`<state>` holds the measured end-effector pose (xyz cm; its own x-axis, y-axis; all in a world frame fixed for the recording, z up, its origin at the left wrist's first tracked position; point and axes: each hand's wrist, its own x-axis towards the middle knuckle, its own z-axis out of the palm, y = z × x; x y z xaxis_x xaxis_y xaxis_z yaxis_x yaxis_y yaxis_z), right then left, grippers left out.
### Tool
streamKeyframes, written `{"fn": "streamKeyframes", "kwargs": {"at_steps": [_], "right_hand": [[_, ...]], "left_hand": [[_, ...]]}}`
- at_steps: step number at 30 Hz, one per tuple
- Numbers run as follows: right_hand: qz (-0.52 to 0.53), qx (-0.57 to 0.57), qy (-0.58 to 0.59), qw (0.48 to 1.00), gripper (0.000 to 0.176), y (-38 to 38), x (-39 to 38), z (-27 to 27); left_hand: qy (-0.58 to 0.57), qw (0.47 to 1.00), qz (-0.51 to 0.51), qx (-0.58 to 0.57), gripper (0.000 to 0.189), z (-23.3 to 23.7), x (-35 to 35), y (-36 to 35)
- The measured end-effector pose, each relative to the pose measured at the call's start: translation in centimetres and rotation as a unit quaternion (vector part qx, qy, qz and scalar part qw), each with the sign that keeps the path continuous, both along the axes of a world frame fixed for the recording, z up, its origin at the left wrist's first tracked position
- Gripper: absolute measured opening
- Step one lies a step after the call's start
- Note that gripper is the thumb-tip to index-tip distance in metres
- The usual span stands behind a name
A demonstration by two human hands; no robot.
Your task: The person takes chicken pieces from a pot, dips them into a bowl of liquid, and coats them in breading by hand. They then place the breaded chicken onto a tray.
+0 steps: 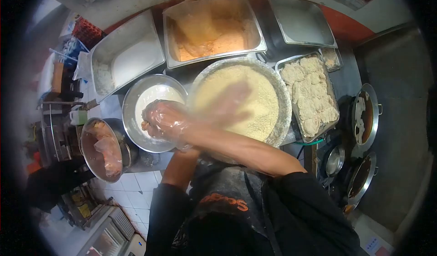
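Observation:
My forearms cross, the right one on top. My right hand (164, 118), in a clear plastic glove, is over the steel bowl (129, 128) of white batter (146, 100). Its fingers curl closed around something; only a small brownish, lumpy bit shows at the fingertips, so I cannot make out what it is. Reaching beneath the right forearm, my left hand (227, 102) is over the wide round basin (285, 108) of pale yellow crumbly flour (264, 89). Motion blurs it, but its thumb and fingers appear stretched apart, with nothing visible in them.
At right, a tray (339, 119) holds coated pieces (309, 94). Behind stand pans of white powder (139, 62), orange contents (232, 35) and whitish contents (305, 26). A pot (84, 149) with a plastic bag (108, 151) is left; oil woks (374, 119) stand far right.

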<state>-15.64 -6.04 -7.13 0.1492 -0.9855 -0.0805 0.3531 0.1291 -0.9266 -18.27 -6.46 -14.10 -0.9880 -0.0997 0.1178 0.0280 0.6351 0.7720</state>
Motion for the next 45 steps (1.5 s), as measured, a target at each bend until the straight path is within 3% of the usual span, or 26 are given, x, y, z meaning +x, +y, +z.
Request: {"fn": "streamKeyframes", "kwargs": {"at_steps": [1, 2, 4, 5, 6, 7, 8, 9, 10, 11, 13, 14, 15, 16, 18, 20, 22, 24, 26, 30, 33, 35, 37, 41, 44, 45], "right_hand": [[0.002, 0.007, -0.026, 1.0, 0.03, 0.0, -0.2, 0.1], [0.0, 0.01, -0.049, 0.999, 0.03, -0.1, -0.2, 0.6], [-0.011, 0.016, -0.099, 0.995, 0.029, -0.2, -0.3, 1.3], [-0.017, 0.017, -0.123, 0.992, 0.029, -0.5, -0.2, 1.7], [-0.024, 0.016, -0.145, 0.989, 0.029, -0.6, -0.1, 2.1], [-0.03, 0.016, -0.167, 0.985, 0.028, -0.8, 0.0, 2.5], [-0.035, 0.016, -0.185, 0.982, 0.028, -1.2, 0.2, 2.8], [-0.039, 0.018, -0.203, 0.978, 0.028, -1.4, 0.4, 3.2], [-0.048, 0.022, -0.219, 0.974, 0.027, -1.7, 0.4, 3.3], [-0.053, 0.026, -0.23, 0.971, 0.027, -2.1, 0.4, 3.0], [-0.054, 0.029, -0.231, 0.971, 0.027, -3.4, 0.5, 0.8], [-0.038, -0.049, -0.048, 0.997, 0.027, -4.5, 0.1, -2.3], [-0.025, -0.128, 0.133, 0.983, 0.027, -5.1, 0.2, -4.0], [-0.023, -0.13, 0.133, 0.982, 0.027, -4.9, 0.1, -1.6], [-0.008, -0.121, 0.435, 0.892, 0.027, -4.0, -1.0, 2.4], [-0.02, -0.117, 0.434, 0.893, 0.028, -3.8, -0.7, 2.4], [-0.03, -0.117, 0.437, 0.891, 0.031, -4.0, -1.1, 3.5], [0.003, -0.016, 0.429, 0.903, 0.032, -3.7, -1.7, 5.8], [-0.015, 0.014, 0.371, 0.928, 0.031, -2.7, -2.6, 7.6], [-0.072, 0.023, 0.248, 0.966, 0.024, 0.4, -5.8, 11.2], [-0.077, 0.055, 0.281, 0.955, 0.024, 2.9, -8.5, 12.7], [-0.085, 0.075, 0.249, 0.962, 0.025, 4.7, -10.2, 11.1], [-0.085, 0.097, 0.195, 0.972, 0.026, 6.0, -11.6, 8.8], [-0.127, 0.123, 0.249, 0.952, 0.028, 8.7, -14.5, 6.2], [-0.143, 0.108, 0.274, 0.945, 0.035, 11.6, -17.7, 2.7], [-0.088, 0.185, 0.402, 0.892, 0.04, 12.0, -18.3, 3.6]], "left_hand": [[0.1, 0.991, -0.014, 0.092, 0.093, -1.8, 0.2, 1.8], [0.101, 0.991, -0.012, 0.09, 0.093, -2.9, 0.4, 3.4], [0.113, 0.953, -0.03, 0.281, 0.086, -4.6, 0.8, 6.4], [0.115, 0.953, -0.025, 0.28, 0.086, -5.7, 0.9, 7.7], [0.106, 0.989, -0.056, 0.088, 0.08, -5.9, 1.0, 8.6], [0.09, 0.987, -0.084, -0.108, 0.075, -6.2, 1.3, 9.2], [0.088, 0.987, -0.075, -0.109, 0.075, -6.5, 1.8, 9.4], [0.111, 0.942, -0.074, -0.308, 0.076, -5.4, 2.4, 9.2], [0.128, 0.856, -0.075, -0.495, 0.081, -3.5, 3.2, 9.1], [-0.13, 0.978, -0.106, -0.125, 0.08, 4.1, 3.9, 9.6], [-0.12, 0.982, -0.064, -0.13, 0.079, 3.3, 4.9, 10.0], [-0.11, 0.985, -0.021, -0.133, 0.078, 2.4, 5.2, 10.4], [-0.102, 0.985, 0.016, -0.136, 0.077, 1.5, 5.9, 10.7], [-0.092, 0.984, 0.052, -0.141, 0.076, 1.0, 6.3, 10.6], [-0.077, 0.981, 0.1, -0.144, 0.076, 0.6, 6.9, 10.5], [-0.1, 0.987, 0.076, 0.096, 0.067, 0.7, 8.8, 10.2], [-0.166, 0.976, 0.098, 0.103, 0.063, 2.6, 9.9, 9.7], [-0.233, 0.959, 0.115, 0.113, 0.059, 4.2, 10.7, 9.8], [-0.067, 0.98, 0.174, 0.072, 0.05, 5.0, 11.2, 9.9], [-0.031, 0.984, 0.174, 0.005, 0.055, 5.8, 12.8, 9.5], [0.014, 0.973, 0.215, 0.087, 0.041, 5.9, 13.4, 9.6], [0.099, 0.974, 0.159, -0.123, 0.037, 4.3, 13.9, 9.3], [0.088, 0.978, 0.171, -0.085, 0.038, 3.9, 13.6, 9.5], [0.003, 0.974, 0.223, 0.044, 0.033, 5.3, 12.3, 9.7], [-0.024, 0.965, 0.256, 0.056, 0.041, 4.7, 11.5, 10.0], [-0.024, 0.966, 0.252, 0.057, 0.041, 4.9, 11.0, 10.0]]}}
